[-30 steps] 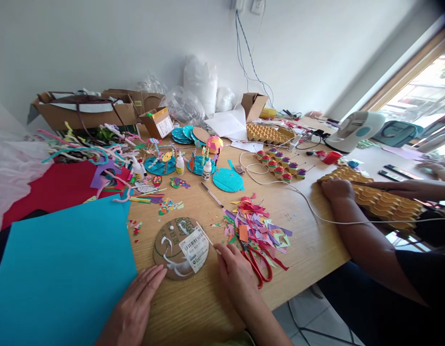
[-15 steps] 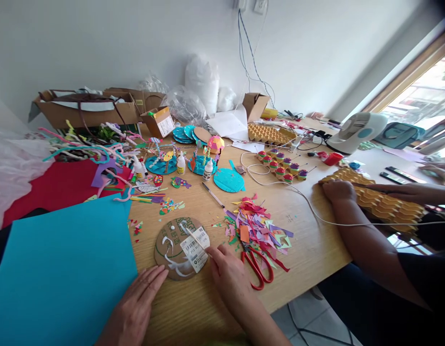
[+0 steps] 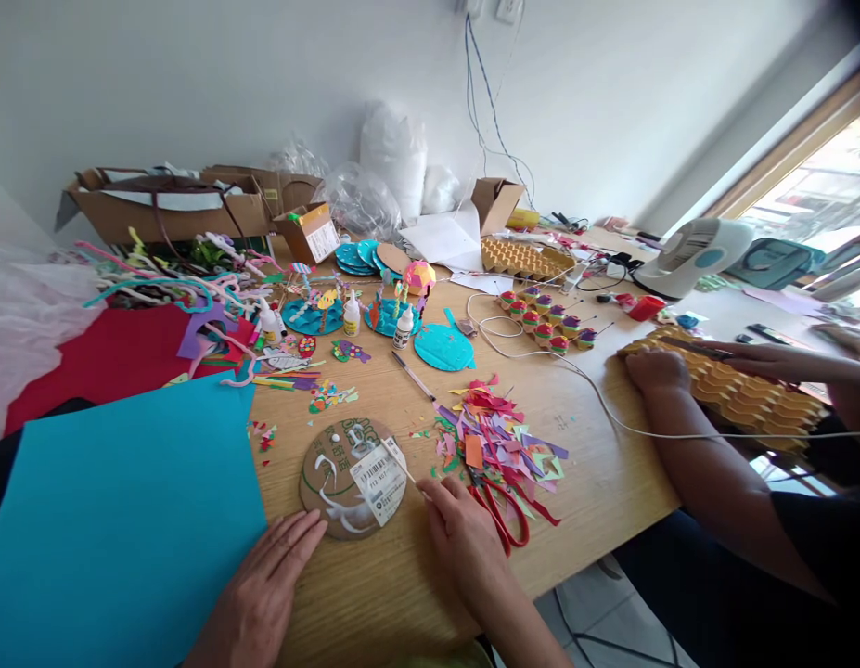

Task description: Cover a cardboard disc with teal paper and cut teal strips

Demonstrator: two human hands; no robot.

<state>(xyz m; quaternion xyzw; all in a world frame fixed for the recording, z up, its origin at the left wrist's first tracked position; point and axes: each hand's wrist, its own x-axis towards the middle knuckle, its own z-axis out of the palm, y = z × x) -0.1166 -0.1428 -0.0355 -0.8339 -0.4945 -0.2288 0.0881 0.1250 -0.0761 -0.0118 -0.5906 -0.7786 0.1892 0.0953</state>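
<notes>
A round cardboard disc (image 3: 311, 482) lies on the table with white glue smeared over it and a printed label (image 3: 378, 478) on its right half. My left hand (image 3: 263, 575) rests with fingers stretched out, their tips at the disc's lower left edge. Between the thumb and fingers of my right hand (image 3: 464, 529) is a thin white stick (image 3: 404, 464), its far end over the label's upper edge. Red-handled scissors (image 3: 517, 529) lie just beyond that hand, partly hidden by it, beside a heap of coloured paper scraps (image 3: 485, 427).
Blue paper sheets (image 3: 123, 520) cover the left side. Glue bottles (image 3: 403, 329), a pen (image 3: 412, 376) and a blue disc (image 3: 443, 347) lie farther back. A white cable (image 3: 610, 413) crosses the right, where another person's hands (image 3: 659, 371) work on a yellow egg tray (image 3: 742, 390).
My right hand has moved right, drawing the stick from the disc's glue-smeared upper part toward the label's right side. My left hand stays put. The other person's blade hand has shifted on the egg tray.
</notes>
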